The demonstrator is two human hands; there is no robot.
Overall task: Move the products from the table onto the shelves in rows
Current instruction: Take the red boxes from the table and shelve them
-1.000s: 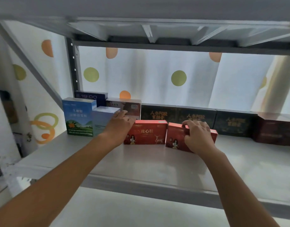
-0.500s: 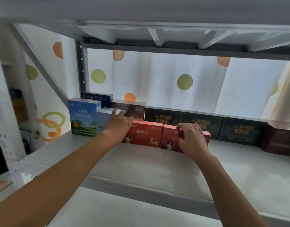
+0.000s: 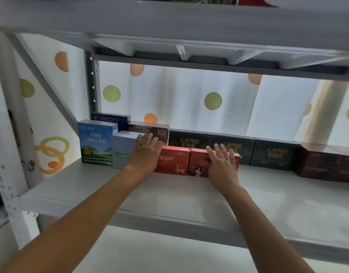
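At the centre of the frame both hands reached onto the grey shelf (image 3: 169,196). The left hand (image 3: 145,154) lay with its fingers straight and loose, flat against the front of a pale blue box (image 3: 121,149) and the left end of a red box (image 3: 174,160) printed with a deer; it gripped nothing. The right hand (image 3: 222,164) was likewise spread, fingers extended, pressed on the face of a second red box (image 3: 198,162) (its right end just showed past the fingers), and it too held nothing. The two red boxes stood upright, touching side by side, in a front row.

To the left of centre, a taller blue box with a green landscape (image 3: 96,142) stood just beside the pale blue one. Behind them, a dark blue box marked 19:00 (image 3: 110,120) and a brown box (image 3: 152,131) stood against the back. Running toward the right of the frame, three black boxes with gold lettering (image 3: 232,148) formed a back row, touching end to end, followed by a dark maroon box (image 3: 327,162) at the right edge.

A white curtain with green and orange dots (image 3: 189,95) hung behind the shelf, and the underside of the upper shelf (image 3: 179,22) crossed the top of the frame.
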